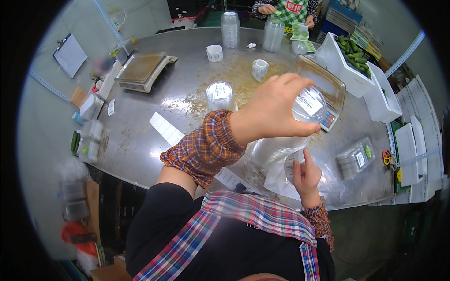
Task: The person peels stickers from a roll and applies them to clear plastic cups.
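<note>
My left hand (276, 107) reaches out over the steel table with thumb and fingers spread around the top of a clear round plastic container (310, 105), which bears a printed barcode label. Whether it grips the container cannot be told. Below it, a long stack of clear plastic containers (277, 149) leans over the table. My right hand (307, 174) is near the lower end of this stack, its index finger raised, beside a strip with a printed label (290, 168); its hold on the strip is unclear. Another labelled stack of round containers (220, 95) stands left of my left hand.
Label rolls (214, 53) (260, 69) stand farther back. A scale (142, 72) is at the left, another scale (321, 82) at the right. Foam boxes, one with cucumbers (355, 58), line the right edge near scissors (386, 157). Across the table, a person's hand (266, 9) works by stacked containers.
</note>
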Tool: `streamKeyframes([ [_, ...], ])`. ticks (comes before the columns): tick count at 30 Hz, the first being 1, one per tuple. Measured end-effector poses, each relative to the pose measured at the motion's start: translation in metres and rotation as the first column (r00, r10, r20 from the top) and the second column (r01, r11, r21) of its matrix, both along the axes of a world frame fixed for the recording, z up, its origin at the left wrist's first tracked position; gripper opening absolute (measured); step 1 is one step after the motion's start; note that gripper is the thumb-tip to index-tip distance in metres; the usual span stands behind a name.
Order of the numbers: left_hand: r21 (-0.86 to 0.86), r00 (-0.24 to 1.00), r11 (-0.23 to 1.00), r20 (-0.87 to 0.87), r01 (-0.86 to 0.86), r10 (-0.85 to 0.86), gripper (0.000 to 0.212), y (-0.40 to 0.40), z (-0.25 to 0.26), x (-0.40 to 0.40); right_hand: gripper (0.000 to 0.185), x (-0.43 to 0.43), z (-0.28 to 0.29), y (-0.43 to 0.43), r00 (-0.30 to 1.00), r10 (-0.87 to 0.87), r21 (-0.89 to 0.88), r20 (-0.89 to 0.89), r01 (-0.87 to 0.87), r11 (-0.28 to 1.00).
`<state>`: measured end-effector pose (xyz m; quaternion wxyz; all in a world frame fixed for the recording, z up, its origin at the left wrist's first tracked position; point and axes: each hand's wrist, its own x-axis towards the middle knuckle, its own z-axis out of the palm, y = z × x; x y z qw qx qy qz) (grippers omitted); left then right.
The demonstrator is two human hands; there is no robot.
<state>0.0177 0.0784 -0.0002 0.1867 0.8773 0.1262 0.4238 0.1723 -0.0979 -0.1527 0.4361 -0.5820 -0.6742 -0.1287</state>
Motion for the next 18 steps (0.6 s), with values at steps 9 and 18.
streamKeyframes([
  [9,-0.014,0.999,0.999,-0.018,-0.033,0.033,0.071,0.003,0.003,0.004,0.052,0.000,0.009,0.009,0.998,-0.024,0.007,0.058,0.024,1.000],
  [18,-0.077,0.994,0.997,-0.111,-0.010,0.002,0.071,-0.002,0.014,0.007,0.053,0.000,0.005,0.006,0.997,-0.004,0.055,0.072,0.000,0.999],
])
